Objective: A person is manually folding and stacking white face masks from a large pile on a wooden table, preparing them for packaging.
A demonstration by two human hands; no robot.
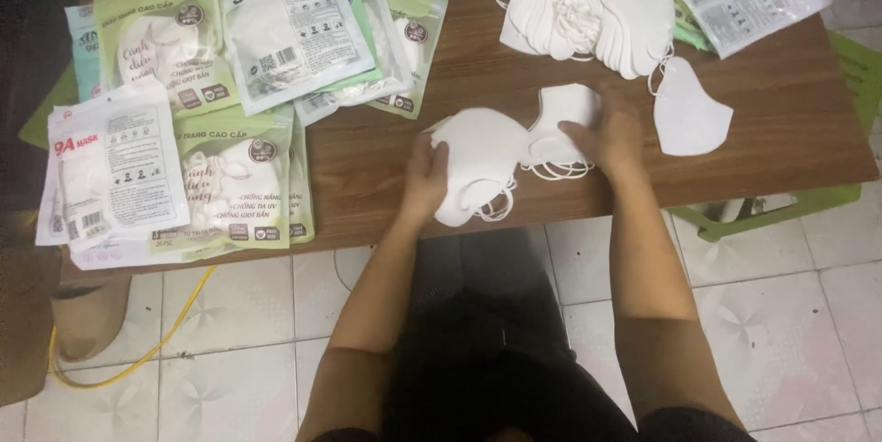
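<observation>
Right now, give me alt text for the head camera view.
Two bare hands, left hand and right hand, hold small stacks of white masks on a brown table. Packaged masks lie left; a loose mask pile sits behind.

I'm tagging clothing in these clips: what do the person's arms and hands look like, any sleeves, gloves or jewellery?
Both forearms are bare, with no sleeves reaching them. The left hand and right hand wear no gloves; no watch, bracelet or ring shows.
</observation>
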